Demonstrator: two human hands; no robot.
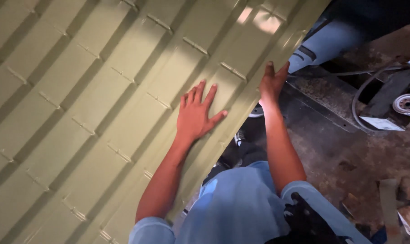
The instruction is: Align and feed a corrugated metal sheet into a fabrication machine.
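Pale green ribbed roofing sheet (92, 113) fills the left of view, tilted, right edge over the dirty floor (340, 153). Left hand (196, 115) flat on its face, fingers spread, released. Right hand (272, 83) grasps the sheet's right edge. Small wheel (407, 104) far right.

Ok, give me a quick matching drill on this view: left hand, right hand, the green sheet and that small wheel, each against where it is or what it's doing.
Column one:
1. left hand
2. right hand
3. sheet
4. wheel

Column two:
A. on the floor at the far right
B. gripping the sheet's edge
C. pale green, ribbed, filling the left of the view
D. flat on the sheet, fingers spread

Pairs: 1-D, 2-B, 3-C, 4-A
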